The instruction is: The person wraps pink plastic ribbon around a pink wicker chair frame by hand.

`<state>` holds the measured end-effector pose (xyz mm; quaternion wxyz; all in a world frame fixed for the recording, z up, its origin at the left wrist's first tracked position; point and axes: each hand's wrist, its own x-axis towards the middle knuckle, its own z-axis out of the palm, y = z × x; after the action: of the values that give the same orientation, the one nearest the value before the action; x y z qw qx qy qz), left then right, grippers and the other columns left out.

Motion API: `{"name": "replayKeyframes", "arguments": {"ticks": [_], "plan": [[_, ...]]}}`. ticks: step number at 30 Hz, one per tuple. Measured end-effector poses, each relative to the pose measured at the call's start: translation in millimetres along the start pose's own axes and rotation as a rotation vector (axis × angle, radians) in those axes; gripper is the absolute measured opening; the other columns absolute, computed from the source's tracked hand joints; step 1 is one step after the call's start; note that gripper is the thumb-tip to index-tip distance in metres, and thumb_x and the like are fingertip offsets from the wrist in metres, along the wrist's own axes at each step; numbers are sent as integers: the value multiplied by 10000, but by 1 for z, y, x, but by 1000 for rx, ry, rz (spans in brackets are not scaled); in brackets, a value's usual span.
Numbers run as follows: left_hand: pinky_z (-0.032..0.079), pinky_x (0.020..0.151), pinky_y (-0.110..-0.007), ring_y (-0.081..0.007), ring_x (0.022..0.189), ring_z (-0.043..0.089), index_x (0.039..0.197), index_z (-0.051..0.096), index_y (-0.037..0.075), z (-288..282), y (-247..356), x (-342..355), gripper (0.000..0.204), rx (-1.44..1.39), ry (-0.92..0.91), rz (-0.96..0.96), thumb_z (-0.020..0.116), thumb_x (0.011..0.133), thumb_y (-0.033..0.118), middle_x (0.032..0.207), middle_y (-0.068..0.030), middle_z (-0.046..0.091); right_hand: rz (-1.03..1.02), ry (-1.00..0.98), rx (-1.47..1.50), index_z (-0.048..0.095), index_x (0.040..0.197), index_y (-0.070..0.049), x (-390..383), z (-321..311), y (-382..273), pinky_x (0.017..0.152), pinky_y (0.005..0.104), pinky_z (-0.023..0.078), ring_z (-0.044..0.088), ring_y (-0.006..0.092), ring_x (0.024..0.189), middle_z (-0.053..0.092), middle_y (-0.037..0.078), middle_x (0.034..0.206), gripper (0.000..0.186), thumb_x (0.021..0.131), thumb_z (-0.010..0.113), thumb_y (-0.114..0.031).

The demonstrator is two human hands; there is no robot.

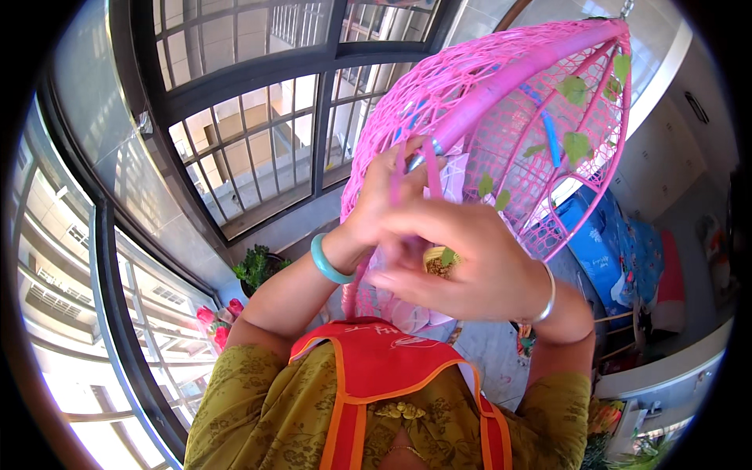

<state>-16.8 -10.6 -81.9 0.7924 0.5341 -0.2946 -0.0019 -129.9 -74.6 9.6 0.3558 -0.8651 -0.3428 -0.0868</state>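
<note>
A pink woven hanging egg chair [385,102] with a thick tubular rim [509,82] fills the upper middle. My left hand [380,188], a turquoise bangle on its wrist, grips a flat pink strap [433,176] at the rim's lower end, where a silvery band [417,163] shows. My right hand [462,254], with a silver bangle, is in front of the chair just below my left, its fingers curled and smeared by motion; what they hold is unclear. Green leaves [576,145] hang on the chair's netting. A small basket [439,268] shows partly behind my right hand.
Barred windows [243,145] line the left and back. A potted plant [262,266] and red flowers [213,321] sit low at left. A bed with blue bedding [619,258] is at right. A pale counter [666,364] is at lower right. A red apron [392,368] covers my front.
</note>
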Motion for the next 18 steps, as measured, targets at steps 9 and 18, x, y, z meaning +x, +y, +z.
{"name": "replayKeyframes", "arguments": {"ticks": [9, 18], "plan": [[392, 522, -190, -53, 571, 469, 1174, 508, -19, -4, 1, 8, 319, -1, -67, -17, 526, 864, 56, 714, -6, 552, -414, 1169, 716, 471, 854, -51, -330, 8, -12, 337, 157, 293, 313, 35, 297, 389, -29, 455, 205, 850, 579, -226], [377, 500, -185, -33, 562, 461, 1130, 538, 5, 5, 5, -2, 296, -29, -68, -51, 577, 853, 100, 697, 20, 537, 1639, 1395, 431, 417, 1036, -74, -626, 261, 108, 494, 303, 418, 517, 190, 553, 500, 54, 600, 325, 828, 555, -282]]}}
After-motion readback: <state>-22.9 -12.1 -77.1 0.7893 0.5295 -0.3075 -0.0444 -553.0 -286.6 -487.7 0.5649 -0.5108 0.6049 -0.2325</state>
